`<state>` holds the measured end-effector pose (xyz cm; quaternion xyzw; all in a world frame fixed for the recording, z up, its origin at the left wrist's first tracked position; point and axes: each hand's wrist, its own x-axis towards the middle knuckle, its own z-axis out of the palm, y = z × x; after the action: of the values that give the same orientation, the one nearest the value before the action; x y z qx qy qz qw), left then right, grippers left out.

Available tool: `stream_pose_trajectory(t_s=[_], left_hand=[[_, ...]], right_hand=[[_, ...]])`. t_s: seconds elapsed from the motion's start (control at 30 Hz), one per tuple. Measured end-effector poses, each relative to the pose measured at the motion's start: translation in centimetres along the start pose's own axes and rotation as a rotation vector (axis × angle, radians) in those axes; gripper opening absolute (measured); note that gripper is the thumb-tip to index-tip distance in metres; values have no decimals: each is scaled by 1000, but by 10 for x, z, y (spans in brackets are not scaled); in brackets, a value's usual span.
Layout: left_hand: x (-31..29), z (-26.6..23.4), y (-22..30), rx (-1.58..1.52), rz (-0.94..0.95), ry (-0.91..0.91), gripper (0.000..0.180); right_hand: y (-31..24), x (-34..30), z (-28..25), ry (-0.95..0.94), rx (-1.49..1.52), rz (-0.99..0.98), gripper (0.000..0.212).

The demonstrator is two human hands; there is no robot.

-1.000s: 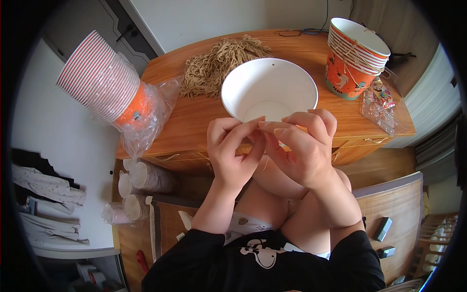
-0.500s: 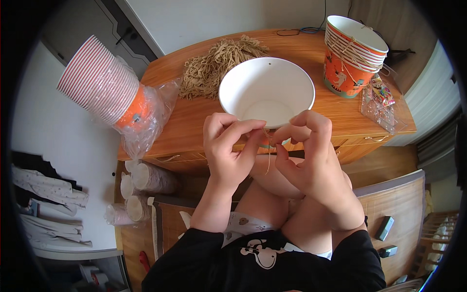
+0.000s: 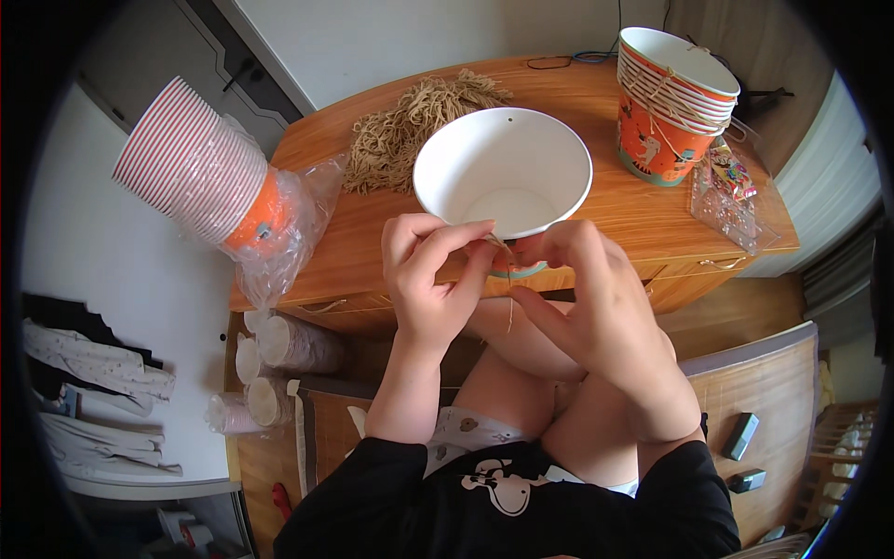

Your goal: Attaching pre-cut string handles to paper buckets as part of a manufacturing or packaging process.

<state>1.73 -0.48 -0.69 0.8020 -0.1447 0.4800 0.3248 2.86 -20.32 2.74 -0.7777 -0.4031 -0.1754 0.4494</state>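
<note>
String (image 3: 508, 279): thin tan strand, pinched between both hands at the near rim of the white bowl (image 3: 503, 168), loose end hanging below the fingers. Left hand (image 3: 430, 279) and right hand (image 3: 587, 298) are both closed on it. Versus 1.0 s ago: hands have drawn slightly toward the body, and the hanging tail now shows. Judged: strand being tied or threaded at the rim. Bowl sits on the wooden surface (image 3: 633, 200), string pile (image 3: 410, 130) behind.

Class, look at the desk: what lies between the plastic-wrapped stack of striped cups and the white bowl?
In the head view, a heap of tan string lies between the striped cups and the white bowl.
</note>
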Motion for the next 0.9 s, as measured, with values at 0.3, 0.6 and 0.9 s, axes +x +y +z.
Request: stream_pose_trajectory(t_s=[0.3,0.6,0.9], left_hand=[[-2,2,-1,101,159,89,37],[3,-1,-7,191,304,143,24],[-2,6,-13,50,80,16,31]], right_hand=[[7,-4,34,164,140,0,36],[-10,-13,17,12,385,89,40],[-24,-15,-9,-360,713,194,23]])
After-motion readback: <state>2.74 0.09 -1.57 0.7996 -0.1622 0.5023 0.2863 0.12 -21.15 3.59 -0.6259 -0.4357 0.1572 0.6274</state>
